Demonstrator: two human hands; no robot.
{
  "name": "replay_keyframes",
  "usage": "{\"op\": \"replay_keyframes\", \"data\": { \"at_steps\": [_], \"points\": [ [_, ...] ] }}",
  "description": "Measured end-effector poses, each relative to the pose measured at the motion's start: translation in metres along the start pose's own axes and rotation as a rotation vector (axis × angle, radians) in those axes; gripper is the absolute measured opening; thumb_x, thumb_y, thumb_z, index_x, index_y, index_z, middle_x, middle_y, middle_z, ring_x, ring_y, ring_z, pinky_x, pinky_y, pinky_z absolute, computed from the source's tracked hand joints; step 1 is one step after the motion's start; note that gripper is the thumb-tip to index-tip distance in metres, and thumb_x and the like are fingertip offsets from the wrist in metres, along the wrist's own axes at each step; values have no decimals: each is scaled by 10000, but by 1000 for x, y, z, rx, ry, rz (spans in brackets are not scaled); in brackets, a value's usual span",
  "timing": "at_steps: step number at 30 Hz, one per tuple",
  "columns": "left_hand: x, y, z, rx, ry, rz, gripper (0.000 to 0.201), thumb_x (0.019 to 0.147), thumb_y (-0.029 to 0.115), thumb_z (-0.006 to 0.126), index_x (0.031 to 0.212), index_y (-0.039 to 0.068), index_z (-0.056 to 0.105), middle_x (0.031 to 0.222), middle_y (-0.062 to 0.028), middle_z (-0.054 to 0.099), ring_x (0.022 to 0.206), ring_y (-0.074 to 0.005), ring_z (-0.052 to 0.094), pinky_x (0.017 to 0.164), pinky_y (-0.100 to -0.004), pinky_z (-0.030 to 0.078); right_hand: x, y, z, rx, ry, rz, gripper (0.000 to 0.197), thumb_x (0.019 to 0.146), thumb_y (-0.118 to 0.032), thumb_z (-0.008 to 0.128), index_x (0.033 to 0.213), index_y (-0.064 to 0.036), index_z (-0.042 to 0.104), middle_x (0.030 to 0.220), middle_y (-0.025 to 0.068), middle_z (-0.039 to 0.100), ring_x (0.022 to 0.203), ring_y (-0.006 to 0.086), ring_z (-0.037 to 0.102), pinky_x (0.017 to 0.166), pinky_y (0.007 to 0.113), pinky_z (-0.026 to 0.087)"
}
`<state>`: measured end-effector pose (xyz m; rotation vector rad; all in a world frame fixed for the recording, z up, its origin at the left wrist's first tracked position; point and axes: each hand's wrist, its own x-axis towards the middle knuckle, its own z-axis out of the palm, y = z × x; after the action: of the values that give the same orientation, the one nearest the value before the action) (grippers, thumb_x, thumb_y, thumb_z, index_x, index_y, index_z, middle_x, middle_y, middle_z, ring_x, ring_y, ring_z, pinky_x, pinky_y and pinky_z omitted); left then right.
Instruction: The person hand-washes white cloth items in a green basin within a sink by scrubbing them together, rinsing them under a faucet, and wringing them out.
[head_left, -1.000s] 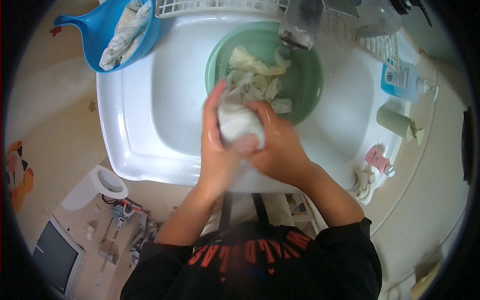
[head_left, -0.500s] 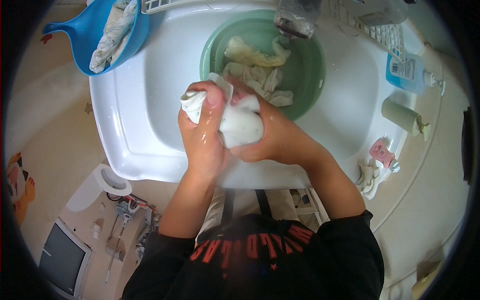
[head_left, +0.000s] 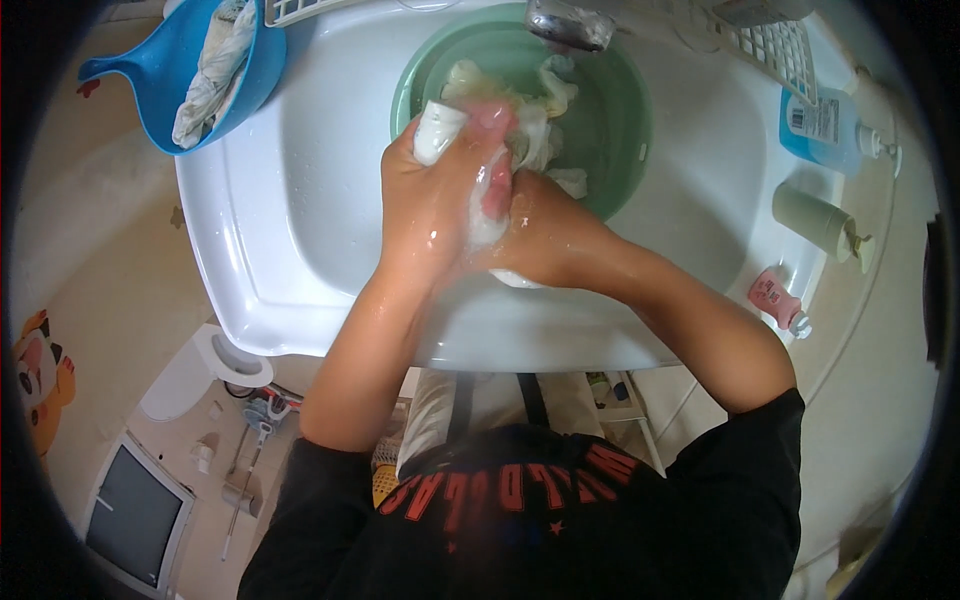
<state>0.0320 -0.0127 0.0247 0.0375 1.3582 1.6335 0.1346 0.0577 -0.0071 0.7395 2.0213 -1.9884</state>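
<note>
A wet white cloth (head_left: 437, 132) is bunched between my two hands above the front of a green basin (head_left: 628, 130). My left hand (head_left: 435, 195) is closed around its left side, with a rolled end sticking out past the thumb. Pressed against it from the right, my right hand (head_left: 545, 235) grips the cloth too, and a white edge shows below the wrist. Suds or water glisten on both hands. More wet white cloths (head_left: 567, 182) lie in the basin's water, partly hidden behind my fingers.
The basin stands in a white sink (head_left: 330, 190) below a metal faucet (head_left: 570, 27). At upper left, a blue scoop (head_left: 265, 75) holds a twisted cloth (head_left: 215, 75). Along the right rim are a blue bottle (head_left: 825, 125), a pale green bottle (head_left: 812, 218) and a pink bottle (head_left: 772, 295).
My hands have turned inward and moved slightly away from me, toward the basin. The cloth, earlier a wide bundle, is now squeezed narrower and mostly covered. My right elbow has swung outward.
</note>
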Motion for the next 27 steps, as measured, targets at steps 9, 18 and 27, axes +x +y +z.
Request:
{"op": "replay_keyframes", "data": {
  "at_steps": [9,18,27],
  "points": [
    [2,1,15,-66,38,-106,448,893,283,655,560,101,417,464,-19,416,340,-113,330,360,-266,275,-15,-9,-8,-157,52,73,395,673,-292,799,905,-20,633,896,148,686,862,318,658,789,389,510],
    [-5,9,9,89,204,252,275,890,257,663,751,49,548,611,-29,525,512,-102,480,491,-241,380,-18,-20,13,-78,361,-42,513,704,-210,762,1138,-32,553,986,188,671,924,348,657,817,401,504],
    [-25,7,-5,-72,129,166,333,863,245,705,1008,-28,581,933,-69,634,820,-124,584,749,-242,460,-20,-3,15,-191,442,-472,849,598,-33,797,1340,-59,384,1229,211,534,1169,398,481,902,468,444]
  ]
}}
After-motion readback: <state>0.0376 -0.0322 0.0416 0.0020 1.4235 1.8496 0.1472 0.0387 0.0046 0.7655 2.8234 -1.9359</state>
